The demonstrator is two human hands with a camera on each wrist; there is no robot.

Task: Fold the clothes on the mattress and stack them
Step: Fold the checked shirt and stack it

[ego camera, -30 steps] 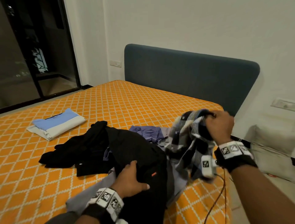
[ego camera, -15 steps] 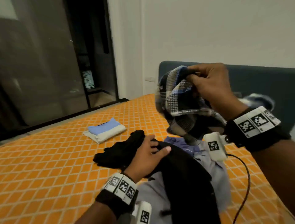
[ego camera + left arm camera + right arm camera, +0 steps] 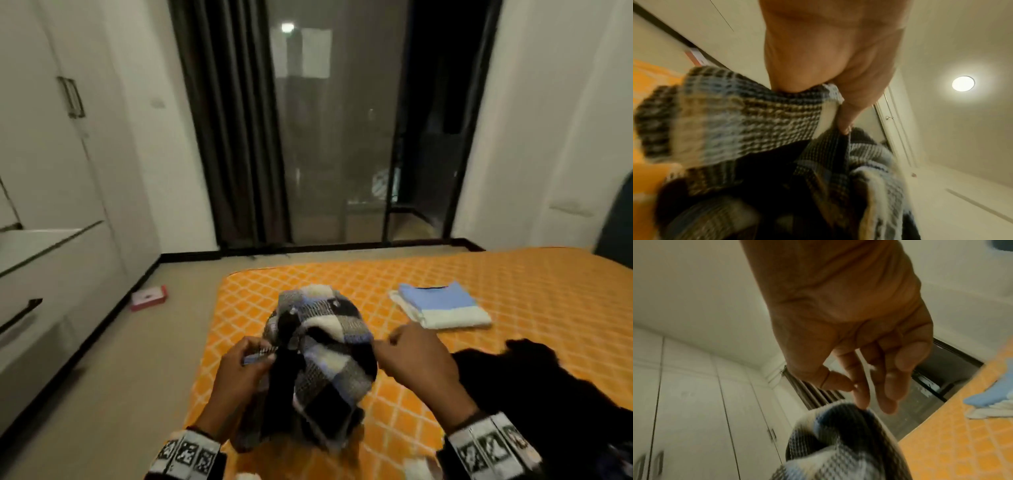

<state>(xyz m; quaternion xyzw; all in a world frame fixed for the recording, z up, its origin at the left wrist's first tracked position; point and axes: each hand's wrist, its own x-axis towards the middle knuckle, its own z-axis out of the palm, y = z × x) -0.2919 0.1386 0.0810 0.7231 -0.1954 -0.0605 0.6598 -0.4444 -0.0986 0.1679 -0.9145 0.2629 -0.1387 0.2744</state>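
Note:
A black, white and blue plaid shirt (image 3: 325,359) hangs bunched over the near left corner of the orange mattress (image 3: 513,274). My left hand (image 3: 255,354) pinches an edge of it between thumb and fingers, which shows close up in the left wrist view (image 3: 838,113). On the shirt's right side my right hand (image 3: 394,342) has loose fingers. In the right wrist view only a fingertip (image 3: 862,404) touches the cloth (image 3: 838,451). A folded blue and white stack (image 3: 442,308) lies further back. A black garment (image 3: 548,387) sprawls at the right.
White wardrobes and drawers (image 3: 51,171) line the left wall. A red and white box (image 3: 149,297) lies on the floor beside them. A dark glass door with a curtain (image 3: 342,137) stands beyond the bed. The blue headboard (image 3: 616,233) shows at the far right.
The view swung left from the headboard to the glass door. The plaid shirt came over to the mattress's left corner; my left hand left the black garment and took its edge, and my right hand loosened.

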